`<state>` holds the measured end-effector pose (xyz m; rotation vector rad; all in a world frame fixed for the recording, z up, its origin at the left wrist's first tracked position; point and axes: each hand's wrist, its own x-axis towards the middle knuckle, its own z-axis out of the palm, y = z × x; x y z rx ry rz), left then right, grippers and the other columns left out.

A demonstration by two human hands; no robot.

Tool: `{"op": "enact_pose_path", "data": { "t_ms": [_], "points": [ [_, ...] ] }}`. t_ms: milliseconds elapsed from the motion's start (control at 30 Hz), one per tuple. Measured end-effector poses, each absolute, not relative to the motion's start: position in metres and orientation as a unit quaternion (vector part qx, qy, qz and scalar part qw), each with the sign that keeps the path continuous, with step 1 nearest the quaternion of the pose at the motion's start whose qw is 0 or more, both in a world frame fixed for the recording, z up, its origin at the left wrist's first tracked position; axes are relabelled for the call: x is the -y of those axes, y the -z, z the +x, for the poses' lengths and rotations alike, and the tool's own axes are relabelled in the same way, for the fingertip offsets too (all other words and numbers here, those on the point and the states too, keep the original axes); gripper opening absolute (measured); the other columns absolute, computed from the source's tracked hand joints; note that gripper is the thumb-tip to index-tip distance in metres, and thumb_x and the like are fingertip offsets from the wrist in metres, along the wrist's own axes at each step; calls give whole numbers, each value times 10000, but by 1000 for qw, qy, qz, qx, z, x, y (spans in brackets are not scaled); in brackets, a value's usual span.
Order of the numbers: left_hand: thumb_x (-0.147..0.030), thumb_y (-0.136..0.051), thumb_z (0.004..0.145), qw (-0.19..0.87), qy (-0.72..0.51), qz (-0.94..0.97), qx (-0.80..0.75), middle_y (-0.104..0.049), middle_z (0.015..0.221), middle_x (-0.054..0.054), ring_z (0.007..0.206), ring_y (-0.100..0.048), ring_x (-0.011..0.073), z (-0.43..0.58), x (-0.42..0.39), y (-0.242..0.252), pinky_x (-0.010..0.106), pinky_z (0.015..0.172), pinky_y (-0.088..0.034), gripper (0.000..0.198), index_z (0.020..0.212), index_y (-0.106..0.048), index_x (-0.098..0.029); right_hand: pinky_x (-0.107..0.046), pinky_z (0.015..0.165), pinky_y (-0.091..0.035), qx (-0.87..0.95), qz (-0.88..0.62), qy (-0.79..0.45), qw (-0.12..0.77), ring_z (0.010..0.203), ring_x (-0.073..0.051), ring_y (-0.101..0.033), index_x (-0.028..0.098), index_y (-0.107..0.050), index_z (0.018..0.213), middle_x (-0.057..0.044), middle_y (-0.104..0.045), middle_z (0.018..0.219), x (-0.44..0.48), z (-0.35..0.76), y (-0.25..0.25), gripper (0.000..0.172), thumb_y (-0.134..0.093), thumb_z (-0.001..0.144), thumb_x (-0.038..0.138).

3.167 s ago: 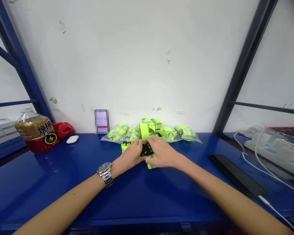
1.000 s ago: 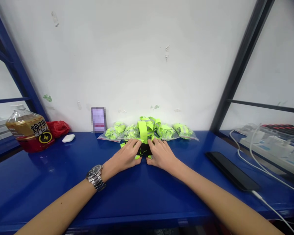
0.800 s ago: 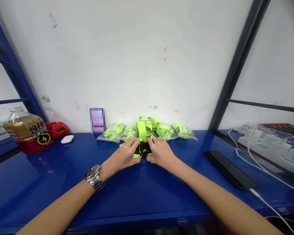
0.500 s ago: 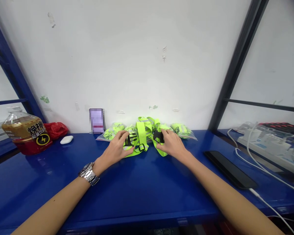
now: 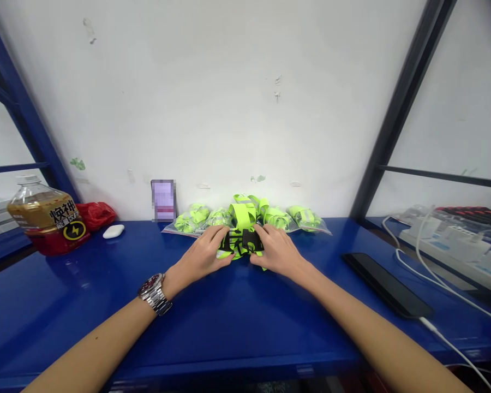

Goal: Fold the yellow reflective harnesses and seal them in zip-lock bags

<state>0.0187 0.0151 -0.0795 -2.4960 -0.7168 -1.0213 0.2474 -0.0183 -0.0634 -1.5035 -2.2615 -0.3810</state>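
A person's left hand (image 5: 200, 257) and right hand (image 5: 276, 254) close on a neon-yellow reflective harness (image 5: 240, 212) at the back of a glossy blue steel shelf (image 5: 245, 327), fingertips pressed down on either side of its black plastic buckles (image 5: 241, 241); any pinch is hidden. The smooth webbing could slide loose if the grip eases, and its loops could snag the plastic-bagged bundles (image 5: 190, 222) just behind.

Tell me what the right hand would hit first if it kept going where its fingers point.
The right hand seems already against the black plastic buckle on the neon yellow reflective strap, so that comes first.
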Motion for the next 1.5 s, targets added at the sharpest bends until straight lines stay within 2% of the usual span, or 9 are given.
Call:
{"op": "enact_pose_path", "data": {
  "t_ms": [600, 900, 1067, 1133, 1200, 1267, 1333, 1433, 1500],
  "points": [
    [-289, -605, 853, 168, 323, -893, 263, -545, 1213, 184, 1143, -546, 302, 18, -17, 85, 475, 938, -513, 556, 1339, -386, -129, -365, 799, -412, 825, -504, 177, 188, 882, -267, -574, 66, -520, 1233, -138, -617, 967, 21, 248, 63, 563, -578, 732, 315],
    [-359, -551, 897, 158, 313, -899, 261, -520, 1295, 227, 1196, -542, 324, 31, -1, 89, 459, 948, -507, 716, 1460, -181, -115, -372, 784, -447, 847, -483, 168, 146, 894, -289, -598, 27, -293, 1429, -179, -634, 1016, 25, 238, 68, 750, -588, 772, 237],
    [-365, -575, 881, 182, 329, -886, 269, -528, 1279, 239, 1194, -537, 338, 35, 1, 84, 487, 954, -495, 658, 1408, -286, -97, -345, 734, -447, 839, -500, 138, 166, 833, -266, -616, 98, -487, 1307, -146, -643, 980, 26, 236, 62, 609, -619, 745, 293],
    [-306, -566, 885, 230, 357, -869, 255, -496, 1313, 261, 1254, -477, 359, 39, 7, 81, 527, 1004, -442, 551, 1347, -375, -76, -328, 681, -443, 822, -523, 109, 198, 798, -261, -624, 140, -548, 1229, -127, -651, 963, 25, 237, 61, 547, -632, 728, 343],
    [-231, -541, 887, 245, 374, -871, 206, -543, 1255, 241, 1225, -500, 338, 46, 18, 79, 504, 1000, -443, 381, 1231, -485, -79, -320, 667, -441, 809, -532, 75, 238, 797, -261, -633, 164, -577, 1187, -112, -665, 944, 23, 240, 61, 514, -632, 724, 380],
    [-196, -509, 890, 194, 356, -901, 151, -635, 1062, 177, 1052, -599, 270, 54, 31, 79, 420, 913, -501, 219, 1082, -556, -102, -322, 693, -447, 797, -533, 44, 280, 816, -262, -643, 176, -603, 1165, -98, -685, 924, 20, 243, 62, 497, -636, 713, 380],
    [-225, -482, 906, 112, 314, -931, 150, -648, 925, 127, 897, -622, 224, 61, 39, 82, 365, 817, -523, 166, 1003, -571, -124, -323, 711, -456, 784, -535, 13, 315, 817, -261, -652, 182, -638, 1126, -86, -706, 905, 18, 247, 61, 478, -654, 681, 356],
    [-302, -447, 931, -7, 300, -921, 247, -640, 938, 121, 870, -617, 227, 64, 36, 87, 367, 789, -513, 222, 1026, -565, -140, -328, 741, -469, 767, -530, -25, 362, 845, -269, -662, 164, -669, 1099, -88, -724, 932, 17, 251, 57, 494, -679, 636, 337],
    [-347, -475, 922, -82, 335, -887, 309, -648, 980, 118, 924, -620, 249, 61, 25, 89, 392, 848, -493, 252, 1063, -569, -160, -332, 774, -472, 761, -520, -42, 386, 881, -270, -661, 141, -673, 1103, -95, -723, 973, 18, 253, 53, 519, -688, 621, 334]
  ]
}}
